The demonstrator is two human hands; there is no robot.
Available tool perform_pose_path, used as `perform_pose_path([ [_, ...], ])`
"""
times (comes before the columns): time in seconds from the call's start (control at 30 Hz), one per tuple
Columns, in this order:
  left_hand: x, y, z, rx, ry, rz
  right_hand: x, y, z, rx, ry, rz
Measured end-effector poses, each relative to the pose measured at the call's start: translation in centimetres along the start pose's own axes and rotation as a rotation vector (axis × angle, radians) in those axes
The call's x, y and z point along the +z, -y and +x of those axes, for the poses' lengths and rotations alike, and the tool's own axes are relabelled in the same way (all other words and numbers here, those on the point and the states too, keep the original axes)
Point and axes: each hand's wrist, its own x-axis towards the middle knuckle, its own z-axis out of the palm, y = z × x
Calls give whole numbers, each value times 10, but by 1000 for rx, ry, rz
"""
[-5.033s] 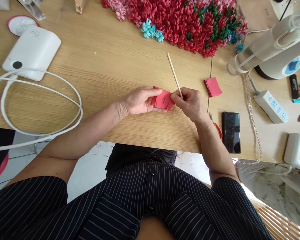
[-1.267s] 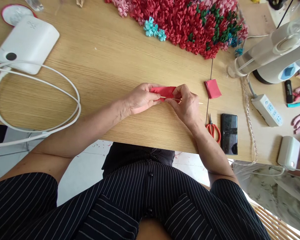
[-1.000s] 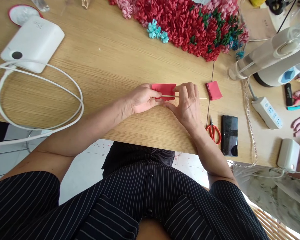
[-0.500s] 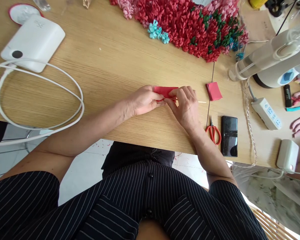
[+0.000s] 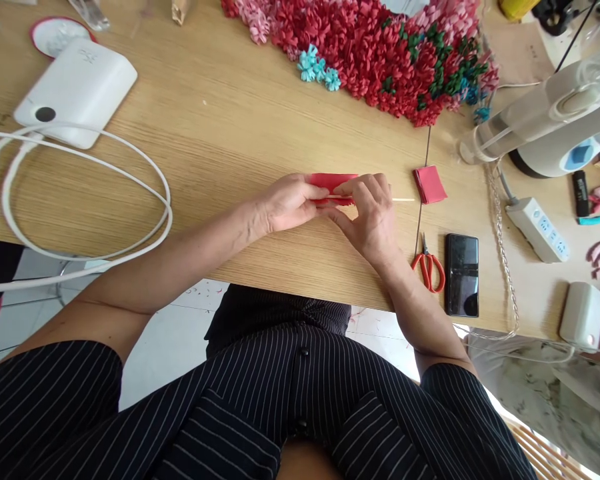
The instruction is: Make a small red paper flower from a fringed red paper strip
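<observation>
My left hand [image 5: 293, 203] is closed on the left end of a red sheet [image 5: 333, 180], which could be paper or cloth. Its lower edge looks frayed. Across the sheet lies a thin pale stick [image 5: 403, 199], its right end poking out past my right hand [image 5: 374, 217]. The fingers of that hand bend over the stick and the sheet's right end, with the thumb lower down near the frayed edge. A small stack of red squares [image 5: 431, 185] lies to the right. Below it rest red-handled scissors [image 5: 429, 268], blades pointing away from me.
Red, pink, green and blue flower clusters [image 5: 360, 60] cover the table's far side. A white power bank [image 5: 77, 90] and looped cable stand left. Rightward are a black phone [image 5: 462, 275], a power strip [image 5: 539, 228] and a clear bottle [image 5: 520, 120].
The stick now shows more fully across the red sheet. My right thumb has shifted down and left, away from the fingertips. The view has moved slightly.
</observation>
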Motion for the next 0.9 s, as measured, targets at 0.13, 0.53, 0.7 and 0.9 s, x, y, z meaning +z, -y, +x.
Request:
perform_pose_path([
  [0.13,0,1,1,5,30,-17,5,4,0,-44,-58,-15],
  [0.53,-2,1,6,3,-30,-82,1,7,3,2,32,12],
  [0.7,-1,1,6,-5,-37,-86,1,7,3,-26,7,12],
  [0.9,-2,-6,5,-11,-40,-111,-7,3,2,-96,-94,106],
])
